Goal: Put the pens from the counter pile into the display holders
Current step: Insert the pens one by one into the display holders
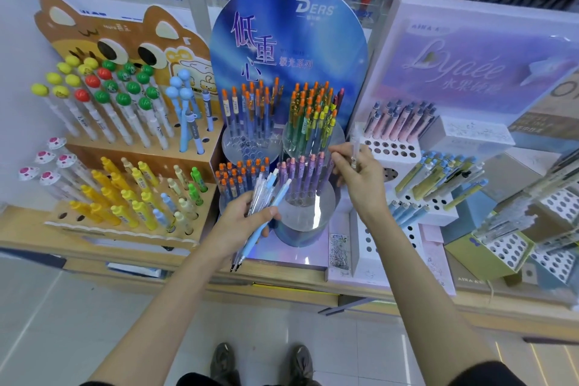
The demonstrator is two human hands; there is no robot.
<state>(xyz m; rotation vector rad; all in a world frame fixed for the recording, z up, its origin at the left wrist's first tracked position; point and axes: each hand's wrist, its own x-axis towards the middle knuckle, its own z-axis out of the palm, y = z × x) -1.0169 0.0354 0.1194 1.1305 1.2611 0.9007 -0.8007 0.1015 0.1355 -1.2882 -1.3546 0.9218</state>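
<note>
One clear pen (pixel 354 147) stands nearly upright, pinched in the right hand (pixel 360 185) just beside the white holder (pixel 407 158) with open holes, while the left hand (pixel 244 219), lower and farther off, grips the slanting bundle of pens (pixel 263 191).

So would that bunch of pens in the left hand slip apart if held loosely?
Probably. The bunch of pens looks like smooth, glossy plastic and fans out unevenly in the left hand, so some could slide. They look slim and light, likely stiff. Round barrels would probably roll if dropped.
</note>
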